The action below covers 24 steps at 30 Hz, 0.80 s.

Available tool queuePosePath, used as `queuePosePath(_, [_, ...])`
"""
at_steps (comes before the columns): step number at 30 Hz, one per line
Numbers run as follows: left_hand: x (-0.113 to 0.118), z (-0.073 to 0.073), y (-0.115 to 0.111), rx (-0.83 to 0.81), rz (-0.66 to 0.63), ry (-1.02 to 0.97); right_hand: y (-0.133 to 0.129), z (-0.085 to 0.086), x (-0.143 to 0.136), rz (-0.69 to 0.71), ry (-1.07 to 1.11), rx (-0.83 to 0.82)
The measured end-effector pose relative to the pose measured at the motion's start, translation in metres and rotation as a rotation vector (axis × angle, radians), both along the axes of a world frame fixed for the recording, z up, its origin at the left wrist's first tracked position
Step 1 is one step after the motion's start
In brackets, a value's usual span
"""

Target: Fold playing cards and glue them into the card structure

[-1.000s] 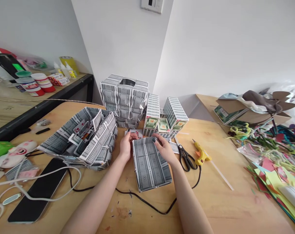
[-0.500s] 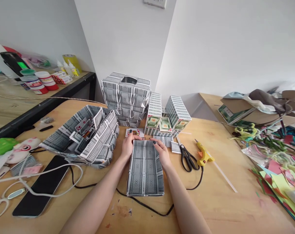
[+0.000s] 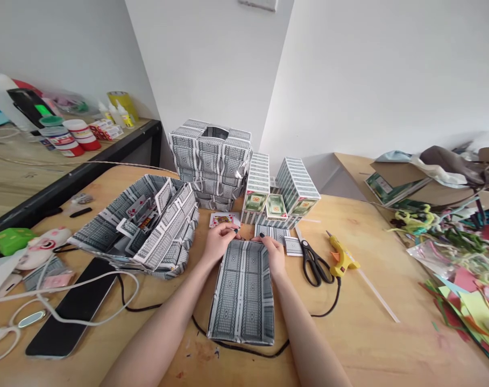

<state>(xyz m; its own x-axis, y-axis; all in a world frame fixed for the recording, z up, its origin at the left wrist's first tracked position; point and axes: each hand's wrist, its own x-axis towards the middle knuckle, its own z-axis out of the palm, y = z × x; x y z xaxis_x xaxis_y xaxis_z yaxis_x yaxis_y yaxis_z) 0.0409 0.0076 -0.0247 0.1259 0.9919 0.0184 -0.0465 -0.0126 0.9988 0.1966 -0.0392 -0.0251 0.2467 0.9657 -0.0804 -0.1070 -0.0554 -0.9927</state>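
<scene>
A shallow open tray made of grey patterned playing cards (image 3: 240, 301) lies in front of me, its long side running away from me. My left hand (image 3: 220, 242) is at its far left corner, fingers closed by the far wall, fingertips partly hidden. At the far right corner, my right hand (image 3: 273, 252) grips the tray, with the thumb near the rim and the other fingers behind it. A face-up playing card (image 3: 224, 219) lies just beyond my left hand. Face-down cards (image 3: 293, 245) sit to the right, close to black-handled scissors (image 3: 314, 263).
A yellow glue gun (image 3: 341, 260) with a black cord lies right of the scissors. Left stands a larger card basket (image 3: 175, 231) holding loose cards. Behind are a tall card box (image 3: 212, 161) and stacked card packs (image 3: 296, 185). A phone (image 3: 70, 306) and white cables lie front left.
The tray has slid a little toward me and its near end sits lower. My left hand has shifted slightly, its fingers drawn closer together above the far edge.
</scene>
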Motion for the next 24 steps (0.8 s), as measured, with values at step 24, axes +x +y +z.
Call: queuePosePath(24, [-0.02,-0.031,0.022,0.544,0.022,0.768,0.005,-0.002,0.012,0.106,0.113,-0.073])
